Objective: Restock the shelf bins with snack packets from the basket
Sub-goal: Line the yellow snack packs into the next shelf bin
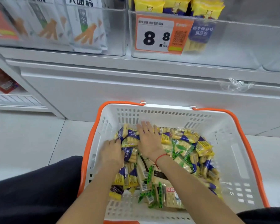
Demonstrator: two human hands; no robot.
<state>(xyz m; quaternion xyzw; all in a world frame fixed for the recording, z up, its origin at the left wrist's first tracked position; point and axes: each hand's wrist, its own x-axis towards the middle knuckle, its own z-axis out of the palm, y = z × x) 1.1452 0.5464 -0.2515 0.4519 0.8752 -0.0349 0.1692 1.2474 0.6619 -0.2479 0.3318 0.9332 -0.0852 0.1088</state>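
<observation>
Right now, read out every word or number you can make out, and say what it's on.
"8.8": price tag on the clear bin.
"大面筋": white packets, upper left bin.
Small print and QR code on the tag, and the wording on the basket's snack packets: too blurred to read.

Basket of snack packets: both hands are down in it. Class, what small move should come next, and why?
Probably close both hands around the yellow-and-purple packets between them. The left hand and right hand flank that clump in the basket, and the bin above holds matching packets.
</observation>
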